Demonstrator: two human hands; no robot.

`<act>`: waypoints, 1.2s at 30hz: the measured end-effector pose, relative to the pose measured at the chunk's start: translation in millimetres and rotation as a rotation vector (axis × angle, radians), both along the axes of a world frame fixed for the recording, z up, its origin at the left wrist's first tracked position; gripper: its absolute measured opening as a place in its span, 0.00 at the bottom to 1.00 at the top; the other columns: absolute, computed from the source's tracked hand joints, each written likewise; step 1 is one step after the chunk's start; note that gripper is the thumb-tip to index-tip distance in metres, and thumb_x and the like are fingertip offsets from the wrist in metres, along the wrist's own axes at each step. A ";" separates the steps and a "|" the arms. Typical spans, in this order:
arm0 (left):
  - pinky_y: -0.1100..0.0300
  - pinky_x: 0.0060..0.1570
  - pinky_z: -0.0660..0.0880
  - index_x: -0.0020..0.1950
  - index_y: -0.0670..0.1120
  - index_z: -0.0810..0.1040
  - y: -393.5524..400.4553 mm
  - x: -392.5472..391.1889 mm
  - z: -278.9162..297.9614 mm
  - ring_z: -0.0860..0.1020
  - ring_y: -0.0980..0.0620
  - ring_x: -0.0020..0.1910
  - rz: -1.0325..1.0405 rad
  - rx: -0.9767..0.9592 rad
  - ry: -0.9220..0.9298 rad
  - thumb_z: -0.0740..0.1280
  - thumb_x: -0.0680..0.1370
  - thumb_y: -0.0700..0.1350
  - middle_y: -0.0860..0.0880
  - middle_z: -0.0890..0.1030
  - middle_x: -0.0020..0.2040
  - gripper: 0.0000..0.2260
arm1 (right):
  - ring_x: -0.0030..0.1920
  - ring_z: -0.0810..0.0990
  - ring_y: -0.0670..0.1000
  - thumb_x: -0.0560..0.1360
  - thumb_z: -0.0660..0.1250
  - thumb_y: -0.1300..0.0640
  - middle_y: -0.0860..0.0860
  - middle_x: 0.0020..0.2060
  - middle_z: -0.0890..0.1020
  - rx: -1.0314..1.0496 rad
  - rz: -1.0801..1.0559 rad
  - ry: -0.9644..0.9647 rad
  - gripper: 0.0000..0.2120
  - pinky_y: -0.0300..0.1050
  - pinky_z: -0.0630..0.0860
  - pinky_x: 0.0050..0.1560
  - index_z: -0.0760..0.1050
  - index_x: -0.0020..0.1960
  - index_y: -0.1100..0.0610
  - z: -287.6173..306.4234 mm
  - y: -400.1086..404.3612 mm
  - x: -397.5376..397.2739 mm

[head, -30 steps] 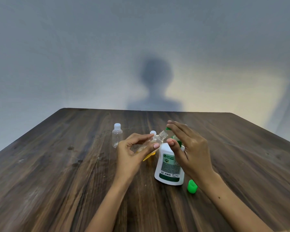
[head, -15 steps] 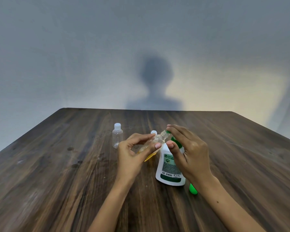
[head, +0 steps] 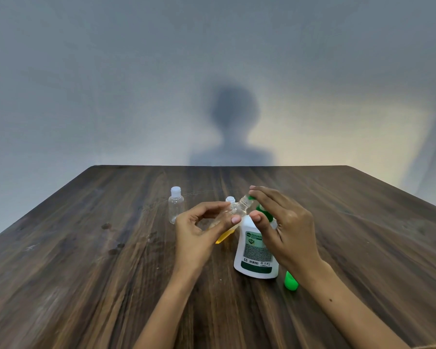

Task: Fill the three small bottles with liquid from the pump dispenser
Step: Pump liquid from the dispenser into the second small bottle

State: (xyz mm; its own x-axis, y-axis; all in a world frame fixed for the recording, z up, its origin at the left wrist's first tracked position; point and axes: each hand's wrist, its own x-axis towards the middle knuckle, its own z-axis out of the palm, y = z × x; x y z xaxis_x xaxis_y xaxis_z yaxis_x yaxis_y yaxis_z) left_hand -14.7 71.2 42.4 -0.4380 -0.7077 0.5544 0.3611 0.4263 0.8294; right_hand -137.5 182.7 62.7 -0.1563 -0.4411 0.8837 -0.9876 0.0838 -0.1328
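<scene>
Head view: nearest, a green cap (head: 291, 282) lies beside the white dispenser (head: 256, 250). The right hand (head: 286, 229) rests straight fingers on its green pump. The left hand (head: 199, 231) pinches a tilted, uncapped small bottle (head: 233, 212), neck at the nozzle. Two capped bottles (head: 176, 206) stand beyond.

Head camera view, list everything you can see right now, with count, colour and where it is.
pump dispenser: one, white with green label and green pump, standing at table centre
tilted small bottle: one, clear with yellow liquid, mouth at the pump spout
capped small bottle: one, clear, white cap, standing far left
second white-capped bottle: one, mostly hidden behind the hands
green cap: one, on the table by the right wrist
table: one, dark wood
wall: grey, bearing a shadow
left hand: pinches the tilted small bottle
right hand: on the pump
</scene>
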 end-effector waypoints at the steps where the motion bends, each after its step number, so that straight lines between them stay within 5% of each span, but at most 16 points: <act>1: 0.68 0.46 0.77 0.48 0.48 0.84 0.4 0.2 0.2 0.82 0.59 0.47 0.000 0.007 0.005 0.77 0.63 0.49 0.56 0.86 0.44 0.14 | 0.55 0.80 0.50 0.79 0.48 0.35 0.52 0.55 0.82 0.001 0.004 0.001 0.33 0.41 0.75 0.52 0.81 0.57 0.59 3.0 0.1 -0.6; 36: 0.66 0.45 0.78 0.43 0.46 0.82 7.2 -1.5 -0.3 0.82 0.57 0.44 0.068 0.010 0.129 0.76 0.61 0.52 0.53 0.85 0.42 0.16 | 0.59 0.79 0.52 0.78 0.47 0.32 0.55 0.59 0.80 0.057 0.003 -0.006 0.37 0.44 0.73 0.58 0.79 0.60 0.61 3.3 2.0 3.4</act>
State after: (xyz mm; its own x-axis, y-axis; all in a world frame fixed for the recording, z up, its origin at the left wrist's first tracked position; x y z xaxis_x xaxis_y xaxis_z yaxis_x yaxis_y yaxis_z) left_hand -16.2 78.4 42.1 -0.3145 -0.7390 0.5958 0.4355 0.4454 0.7823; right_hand -134.0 184.6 66.0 -0.1602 -0.4909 0.8563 -0.9870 0.0887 -0.1338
